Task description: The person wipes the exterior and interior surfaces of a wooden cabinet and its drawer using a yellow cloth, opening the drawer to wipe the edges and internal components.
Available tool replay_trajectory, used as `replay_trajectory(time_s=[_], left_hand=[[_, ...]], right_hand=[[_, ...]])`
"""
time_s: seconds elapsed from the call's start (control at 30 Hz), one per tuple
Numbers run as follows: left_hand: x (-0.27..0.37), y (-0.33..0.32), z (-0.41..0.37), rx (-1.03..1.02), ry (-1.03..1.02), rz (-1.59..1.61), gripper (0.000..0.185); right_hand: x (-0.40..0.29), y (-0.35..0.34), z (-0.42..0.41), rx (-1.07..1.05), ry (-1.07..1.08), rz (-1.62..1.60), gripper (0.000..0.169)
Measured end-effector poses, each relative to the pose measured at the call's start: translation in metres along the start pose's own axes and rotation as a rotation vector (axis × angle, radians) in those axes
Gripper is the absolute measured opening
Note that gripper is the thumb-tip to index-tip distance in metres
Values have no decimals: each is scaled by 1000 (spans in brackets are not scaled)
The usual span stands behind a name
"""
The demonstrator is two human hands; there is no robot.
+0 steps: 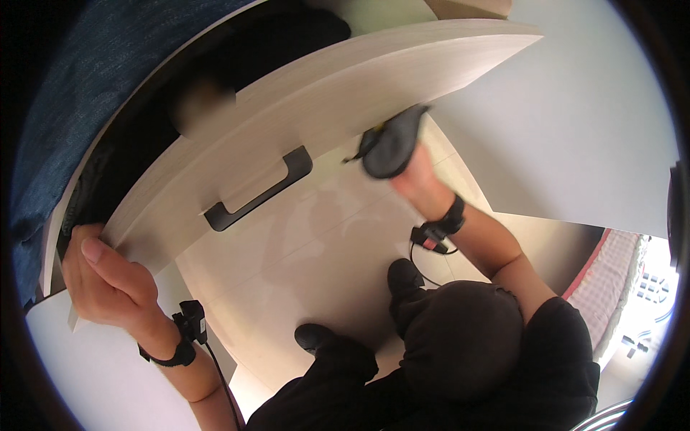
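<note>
An open drawer with a pale wood front point(253, 129) and a black bar handle point(264, 194) spans the upper left. My left hand point(110, 275) grips the drawer's left corner, thumb on the top edge and fingers over it. In my right hand point(415, 172), blurred, is a dark grey fabric item point(393, 145) with a thin cord, held just in front of the drawer front; its exact kind cannot be told. Dark cloth point(285, 43) lies inside the drawer, beside a blurred patch. Each wrist wears a black strap with a small cabled device.
Blue fabric point(91, 81) lies above the drawer at the left. White panels point(571, 129) stand at the right and lower left. Below is the tiled floor point(291, 258) with my black shoes. A pink checked cloth point(604, 291) shows at the right.
</note>
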State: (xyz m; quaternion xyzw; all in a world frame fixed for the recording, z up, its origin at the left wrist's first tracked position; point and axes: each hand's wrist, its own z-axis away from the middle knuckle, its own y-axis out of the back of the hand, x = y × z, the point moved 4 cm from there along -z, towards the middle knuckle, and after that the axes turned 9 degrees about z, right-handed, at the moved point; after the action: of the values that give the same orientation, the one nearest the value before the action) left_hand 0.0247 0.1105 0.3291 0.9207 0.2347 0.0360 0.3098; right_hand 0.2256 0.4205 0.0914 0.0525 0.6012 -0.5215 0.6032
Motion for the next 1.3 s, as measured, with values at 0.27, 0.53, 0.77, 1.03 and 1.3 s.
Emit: replay_trajectory(time_s=[0.27, 0.53, 0.77, 1.03, 1.3], left_hand=[[-2, -1, 2, -22, 11, 19, 41], [-3, 1, 2, -48, -6, 19, 38], [7, 13, -9, 15, -54, 14, 30], [80, -4, 108, -418, 86, 914, 25], [81, -48, 183, -594, 1357, 1858, 60]], right_hand=[[36, -43, 18, -111, -112, 81, 27], [-36, 32, -37, 172, 154, -173, 31], [-19, -13, -7, 57, 46, -28, 41], [84, -96, 55, -484, -345, -158, 23], [93, -107, 101, -712, -290, 198, 26]])
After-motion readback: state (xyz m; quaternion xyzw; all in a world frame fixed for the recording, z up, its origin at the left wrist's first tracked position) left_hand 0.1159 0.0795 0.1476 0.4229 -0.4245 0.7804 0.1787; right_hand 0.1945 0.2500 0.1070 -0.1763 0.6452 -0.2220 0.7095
